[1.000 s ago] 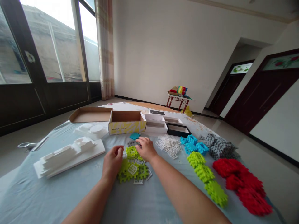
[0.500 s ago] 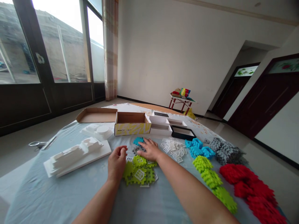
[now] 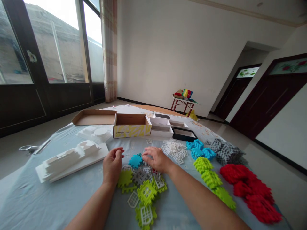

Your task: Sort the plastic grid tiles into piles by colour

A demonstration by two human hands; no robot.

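Observation:
My left hand (image 3: 112,164) hovers just left of the loose pieces, fingers loosely curled, nothing visible in it. My right hand (image 3: 156,158) is open, fingers spread and bent, beside a blue toothed building plate (image 3: 135,160); whether it touches the plate is hard to tell. Between and below the hands lies a loose spread of lime-green toothed plates (image 3: 146,192), with white window frames (image 3: 133,199) on and among them. Some grey pieces (image 3: 139,176) and a bit of red show in the same pile.
White lattice pieces (image 3: 174,148) lie right of my right hand. Further right are stacks of blue (image 3: 200,149), green (image 3: 211,179), grey (image 3: 226,151) and red (image 3: 250,193) plates. An open cardboard box (image 3: 131,130) and small trays (image 3: 184,134) stand behind; white foam packing (image 3: 72,159) lies left.
The green plates and window frames have spread out toward me. My right hand has drawn back slightly from the blue plate, which now lies more in view. The camera view has shifted a little.

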